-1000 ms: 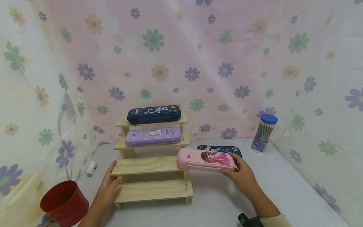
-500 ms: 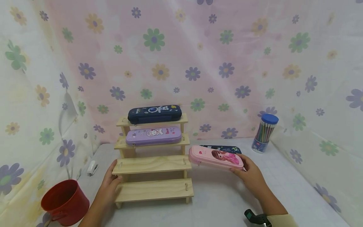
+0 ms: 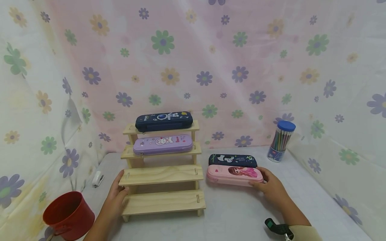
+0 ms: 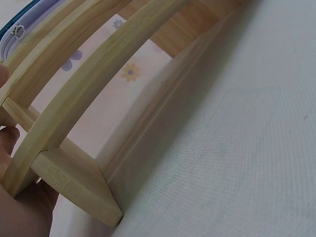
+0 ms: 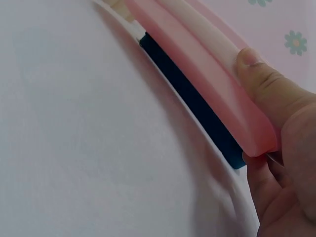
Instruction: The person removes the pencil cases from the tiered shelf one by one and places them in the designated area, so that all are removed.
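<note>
My right hand (image 3: 272, 188) pinches the right end of a pink pencil case (image 3: 223, 171) with a doll picture, right of a wooden stepped rack (image 3: 161, 203). In the right wrist view the thumb (image 5: 266, 81) lies on its side and fingers (image 5: 261, 182) are beneath; the case looks tilted and lifted off the cloth. Just behind it lies a dark panda pencil case (image 3: 241, 160). My left hand (image 3: 111, 201) grips the rack's left side. A navy astronaut pencil case (image 3: 150, 123) sits on the top step, a purple rabbit one (image 3: 147, 145) below it. Both lower steps are bare.
A red pot (image 3: 72, 217) stands at the front left, near a small white stapler-like object (image 3: 98, 178). At the back right is a tub of pencils (image 3: 280, 144) with a blue lid. Flowered cloth (image 3: 193, 67) encloses the back and sides.
My right hand has carried the pink pencil case to the right and down, from beside the rack's third step to in front of the panda case. The left hand stays on the rack.
</note>
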`<state>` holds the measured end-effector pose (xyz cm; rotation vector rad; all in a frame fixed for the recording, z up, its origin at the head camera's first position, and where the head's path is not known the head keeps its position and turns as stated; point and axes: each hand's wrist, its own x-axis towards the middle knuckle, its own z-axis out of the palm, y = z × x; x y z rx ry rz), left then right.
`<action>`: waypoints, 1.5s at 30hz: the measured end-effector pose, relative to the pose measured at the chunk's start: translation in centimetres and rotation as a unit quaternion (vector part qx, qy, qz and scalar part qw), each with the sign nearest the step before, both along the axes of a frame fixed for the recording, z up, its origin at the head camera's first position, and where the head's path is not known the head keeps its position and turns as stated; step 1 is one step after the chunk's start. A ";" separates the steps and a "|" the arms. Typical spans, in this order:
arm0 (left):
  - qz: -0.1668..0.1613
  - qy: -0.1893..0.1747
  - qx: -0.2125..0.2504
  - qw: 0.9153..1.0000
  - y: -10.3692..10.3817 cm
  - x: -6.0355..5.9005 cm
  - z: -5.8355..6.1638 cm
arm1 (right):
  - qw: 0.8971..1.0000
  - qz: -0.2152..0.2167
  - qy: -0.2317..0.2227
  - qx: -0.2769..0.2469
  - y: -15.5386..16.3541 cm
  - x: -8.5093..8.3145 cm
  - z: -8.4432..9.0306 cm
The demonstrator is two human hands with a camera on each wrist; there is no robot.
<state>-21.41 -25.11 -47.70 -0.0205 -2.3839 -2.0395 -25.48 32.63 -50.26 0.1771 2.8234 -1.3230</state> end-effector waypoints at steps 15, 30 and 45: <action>-0.002 -0.002 0.004 1.000 -0.1 -0.3 -0.3 | 0.999 -0.003 -0.022 0.027 1.1 -0.6 -1.2; -0.003 0.014 -0.025 1.000 -0.2 -0.3 -0.2 | 0.998 -0.004 -0.013 0.060 1.5 -0.8 -1.5; -0.008 0.008 0.002 1.000 -0.1 -0.1 -0.1 | 0.998 -0.030 -0.018 0.046 1.0 -0.6 -1.2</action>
